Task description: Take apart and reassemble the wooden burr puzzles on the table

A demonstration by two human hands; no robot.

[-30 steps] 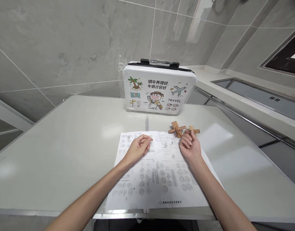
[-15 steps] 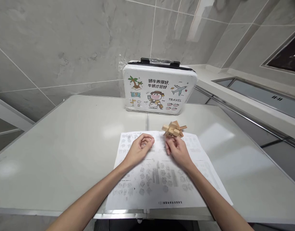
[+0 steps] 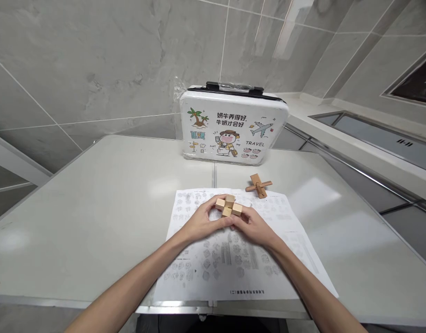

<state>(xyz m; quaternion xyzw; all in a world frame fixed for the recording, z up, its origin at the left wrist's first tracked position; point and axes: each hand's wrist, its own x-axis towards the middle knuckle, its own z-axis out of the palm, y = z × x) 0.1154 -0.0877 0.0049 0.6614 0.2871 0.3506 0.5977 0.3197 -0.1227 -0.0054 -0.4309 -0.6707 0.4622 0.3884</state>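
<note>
A light wooden burr puzzle [image 3: 228, 206] with blocky ends sits between my two hands, above the printed sheet. My left hand [image 3: 207, 217] closes on its left side, thumb along the near edge. From the right, my right hand [image 3: 252, 224] grips it too, and the thumbs meet at the front. The lower part of the puzzle is hidden by the fingers. Beyond my right hand lies a darker wooden cross-shaped puzzle [image 3: 259, 186], partly over the far edge of the sheet, touched by neither hand.
Under my hands is a large paper sheet [image 3: 247, 282] printed with puzzle diagrams. The light folding table [image 3: 77, 222] has a seam down its middle. A white cartoon case [image 3: 233, 125] stands at the back against the grey tiled wall. A counter [image 3: 365, 138] runs along the right.
The light wooden puzzle has come nearer and left, from beside the cross-shaped puzzle to between both hands. My left hand, empty before, now grips it too. The cross-shaped puzzle stays put.
</note>
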